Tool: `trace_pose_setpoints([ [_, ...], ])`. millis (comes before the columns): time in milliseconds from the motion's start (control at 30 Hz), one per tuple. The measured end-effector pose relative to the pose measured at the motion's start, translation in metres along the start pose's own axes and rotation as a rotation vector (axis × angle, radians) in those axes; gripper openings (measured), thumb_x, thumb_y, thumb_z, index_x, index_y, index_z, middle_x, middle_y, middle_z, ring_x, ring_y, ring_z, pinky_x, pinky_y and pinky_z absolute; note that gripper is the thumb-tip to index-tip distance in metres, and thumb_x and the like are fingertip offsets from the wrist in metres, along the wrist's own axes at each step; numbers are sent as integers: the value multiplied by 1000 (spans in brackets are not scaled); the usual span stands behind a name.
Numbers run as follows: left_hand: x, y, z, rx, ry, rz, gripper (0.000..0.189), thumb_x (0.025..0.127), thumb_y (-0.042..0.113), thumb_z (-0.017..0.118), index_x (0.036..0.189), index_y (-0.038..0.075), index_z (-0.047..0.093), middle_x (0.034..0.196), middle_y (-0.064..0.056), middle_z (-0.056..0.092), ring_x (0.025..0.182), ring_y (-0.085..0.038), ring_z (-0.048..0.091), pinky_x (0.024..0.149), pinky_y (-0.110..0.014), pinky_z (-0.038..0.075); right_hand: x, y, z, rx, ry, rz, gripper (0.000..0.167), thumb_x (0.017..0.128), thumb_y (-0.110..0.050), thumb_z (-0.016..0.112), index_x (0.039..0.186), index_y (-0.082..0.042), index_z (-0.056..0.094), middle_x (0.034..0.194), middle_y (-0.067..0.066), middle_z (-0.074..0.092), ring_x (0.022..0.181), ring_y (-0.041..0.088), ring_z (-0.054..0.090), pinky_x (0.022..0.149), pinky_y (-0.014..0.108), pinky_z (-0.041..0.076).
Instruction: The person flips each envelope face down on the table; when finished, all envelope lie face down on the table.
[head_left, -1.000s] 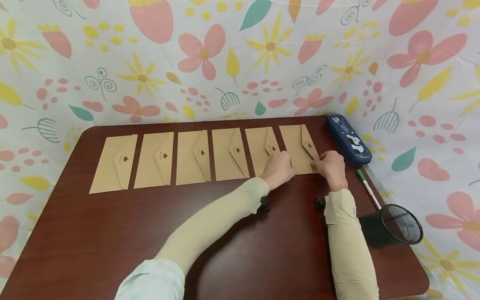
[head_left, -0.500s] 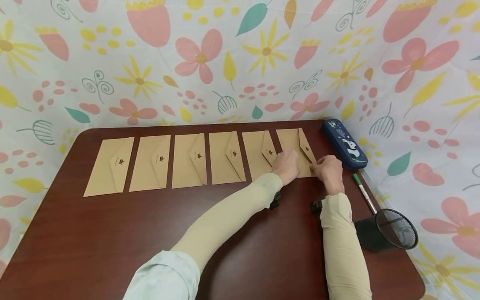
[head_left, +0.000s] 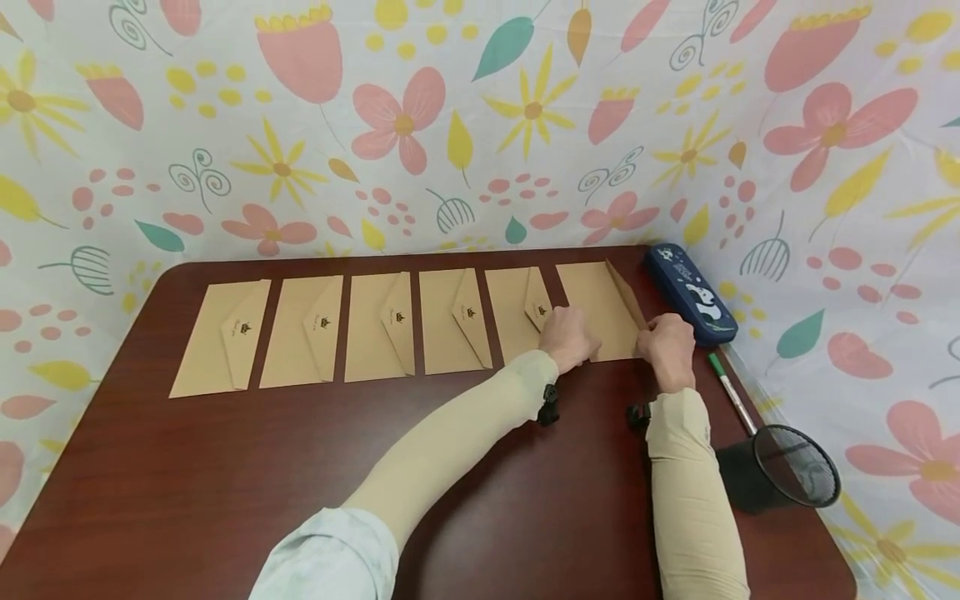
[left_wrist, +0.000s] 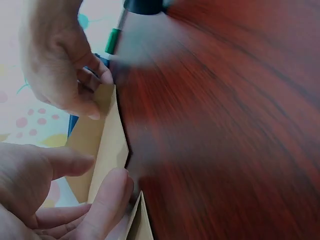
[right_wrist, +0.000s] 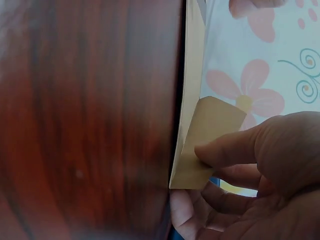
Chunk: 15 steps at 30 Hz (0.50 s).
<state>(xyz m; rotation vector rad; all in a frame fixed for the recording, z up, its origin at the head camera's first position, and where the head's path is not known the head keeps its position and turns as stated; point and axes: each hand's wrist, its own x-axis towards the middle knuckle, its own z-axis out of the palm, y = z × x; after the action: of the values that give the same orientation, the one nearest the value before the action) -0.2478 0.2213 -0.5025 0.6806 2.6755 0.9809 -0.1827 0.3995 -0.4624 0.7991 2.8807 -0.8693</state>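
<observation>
The rightmost kraft-paper envelope lies at the end of a row, its flap raised off the body. My right hand pinches that flap near its front corner; in the right wrist view the thumb lies on the flap's face, with fingers behind. My left hand is at the envelope's front left, fingers curled at its edge. In the left wrist view its index finger overlaps the near edge, and the thumb is over the paper. Beside it, the neighbouring envelope is partly covered by the left hand.
Several more envelopes with crown-printed flaps line the back of the dark wood table. To the right are a navy panda pencil case, a green-capped marker and a black mesh cup on its side. Patterned cloth hangs behind.
The right hand has moved slightly right and lifted the flap, so its crown print no longer faces up. The left hand shifted a little right along the envelope's front edge.
</observation>
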Motion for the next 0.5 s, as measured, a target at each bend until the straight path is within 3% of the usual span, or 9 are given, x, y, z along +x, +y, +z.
trace_pose_setpoints([
  [100,-4,5,-4,-50,-12,-55,33,89,13,72,57,14,69,46,3,65,37,-8,63,44,-23,52,-11,-11,-6,7,19,6,21,87,-4,55,73,-6,70,70,10,59,75,32,53,60,39,46],
  [167,-6,7,-7,-68,-12,-79,33,88,11,71,55,14,70,46,2,65,37,-9,62,43,-24,52,-13,-14,-8,13,38,7,26,86,-3,55,61,-10,58,60,4,48,70,31,48,57,39,42],
  [200,-7,7,-7,-74,-4,-91,34,89,12,71,55,15,70,46,2,65,38,-10,62,42,-25,52,-18,-19,-9,17,45,16,29,86,-2,54,59,-11,53,58,3,42,70,31,46,57,39,40],
  [367,-22,12,-25,-133,-4,-128,44,97,18,70,54,12,67,46,-1,64,39,-14,63,43,-28,51,-25,-25,-16,4,57,48,29,87,-2,57,60,-11,52,59,3,46,79,36,53,61,38,45],
  [500,-27,13,-23,-169,22,-134,43,96,21,72,54,12,66,46,-1,64,40,-13,64,44,-27,51,-25,-24,-18,-11,65,67,29,86,-2,57,59,-11,48,60,5,46,83,38,52,64,40,44],
])
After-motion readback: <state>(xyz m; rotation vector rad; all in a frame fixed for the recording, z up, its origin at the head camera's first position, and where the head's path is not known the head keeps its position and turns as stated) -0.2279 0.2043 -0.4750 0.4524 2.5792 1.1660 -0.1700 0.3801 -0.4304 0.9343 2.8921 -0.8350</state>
